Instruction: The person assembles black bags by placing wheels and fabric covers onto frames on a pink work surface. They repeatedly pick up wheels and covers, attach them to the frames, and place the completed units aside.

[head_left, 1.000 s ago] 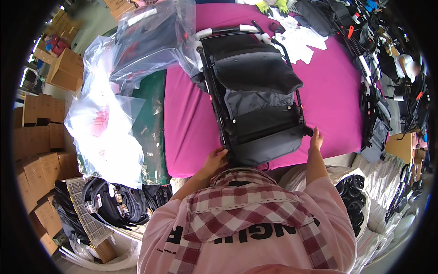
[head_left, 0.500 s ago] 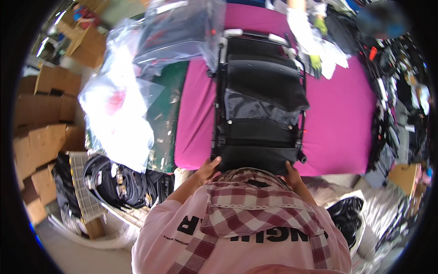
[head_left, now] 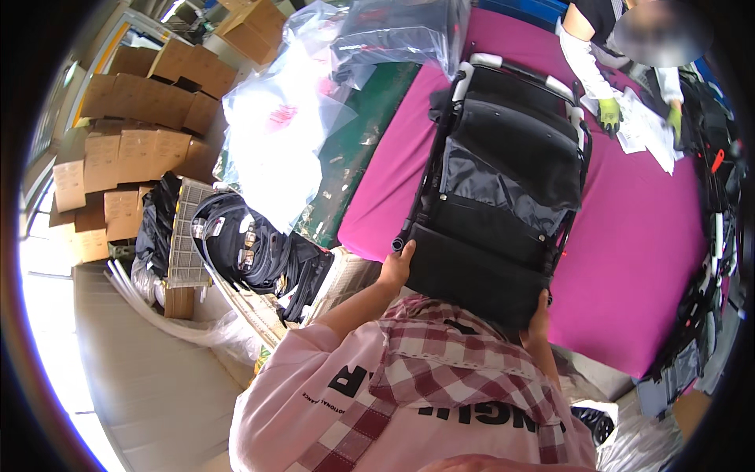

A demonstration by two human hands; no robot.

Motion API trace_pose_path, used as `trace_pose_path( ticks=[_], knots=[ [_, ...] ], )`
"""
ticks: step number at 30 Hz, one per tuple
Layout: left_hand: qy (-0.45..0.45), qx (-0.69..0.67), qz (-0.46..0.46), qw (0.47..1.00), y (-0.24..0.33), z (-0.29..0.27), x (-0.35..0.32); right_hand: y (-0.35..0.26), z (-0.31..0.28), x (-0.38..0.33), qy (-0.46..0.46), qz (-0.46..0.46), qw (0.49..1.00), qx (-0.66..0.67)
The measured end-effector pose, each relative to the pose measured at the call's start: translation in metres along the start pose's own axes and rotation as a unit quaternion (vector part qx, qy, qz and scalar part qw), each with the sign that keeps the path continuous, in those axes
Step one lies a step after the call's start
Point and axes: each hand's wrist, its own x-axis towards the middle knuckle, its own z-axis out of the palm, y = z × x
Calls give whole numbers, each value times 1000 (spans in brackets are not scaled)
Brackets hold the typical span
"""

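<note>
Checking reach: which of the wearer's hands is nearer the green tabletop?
Left. The left hand, at the near left corner of the black frame, is right of the green tabletop; the right hand, at the right corner, is farther right.

"How much of the left hand (head_left: 396, 266) shows?"
"Its thumb, mainly; the other fingers are hard to make out around the frame (head_left: 507, 200)."
"And the right hand (head_left: 538, 321)?"
"Blurred toward the wrist, and I can't tell where its fingertips end."
"What lies beneath the frame?"
"Hidden; it covers the middle of the worktop (head_left: 629, 259). The apron (head_left: 440, 346) screens part of its near edge."
"The co-worker (head_left: 583, 64)?"
"Face blurred out, body cut by the top edge."
"The bag (head_left: 401, 31)?"
"Cut there too."
"Those right-hand parts (head_left: 712, 236)?"
"Too small and dark to separate. The lower edge crops the shirt (head_left: 307, 409)."
</note>
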Motion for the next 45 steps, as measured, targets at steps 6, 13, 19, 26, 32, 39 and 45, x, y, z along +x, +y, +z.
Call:
trace_pose_path(
  ticks=[6, 13, 19, 26, 32, 39, 45],
  knots=[
    [3, 241, 309, 920, 94, -34, -84, -72, -6, -71, 3, -404, 760, -509],
    [15, 487, 563, 668, 65, -15, -45, -59, -4, -43, -103, -525, 509, -675],
    [-8, 460, 589, 664, 91, -19, -32, -66, -13, -22, -54, -480, 577, -659],
    [-141, 425, 543, 710, 167, -25, 5, -135, 15, -5, -69, -351, 633, -687],
    [-83, 144, 543, 823, 73, -88, 57, -107, 128, -82, 21, -464, 486, -741],
    [99, 122, 375, 913, -29, -232, 133, -9, 312, -83, -200, -451, 447, -746],
    [313, -53, 227, 921, -94, -292, 154, 62, 421, -45, -335, -452, 292, -774]
  ],
)
